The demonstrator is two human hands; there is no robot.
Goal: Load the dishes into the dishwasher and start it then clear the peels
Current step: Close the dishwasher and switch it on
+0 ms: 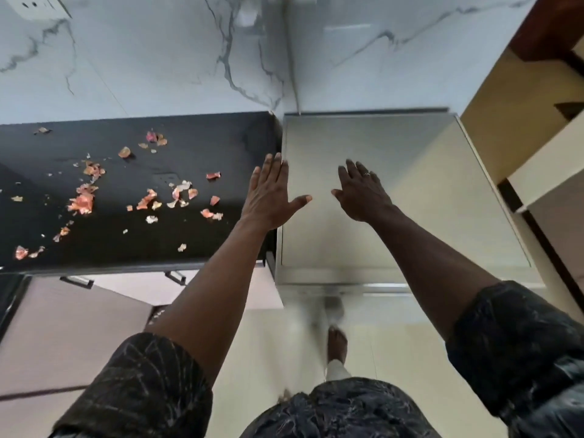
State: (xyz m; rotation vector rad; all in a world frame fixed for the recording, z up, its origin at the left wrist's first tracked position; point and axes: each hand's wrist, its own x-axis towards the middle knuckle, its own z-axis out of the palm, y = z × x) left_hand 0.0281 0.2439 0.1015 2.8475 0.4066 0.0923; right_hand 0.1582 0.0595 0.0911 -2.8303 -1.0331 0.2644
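The steel dishwasher stands right of the black counter, seen from above, its door closed. My left hand is held flat with straight fingers over the seam between counter and dishwasher top. My right hand, wearing a ring, is spread open over the middle of the steel top. Neither hand holds anything. Several pink and orange onion peels lie scattered over the counter's left and middle parts. No dishes are in view.
A white marble-pattern wall rises behind the counter, with a socket at the top left. Pale cabinet fronts with dark handles sit under the counter. A cream cabinet is right of the dishwasher. My foot is on the tiled floor.
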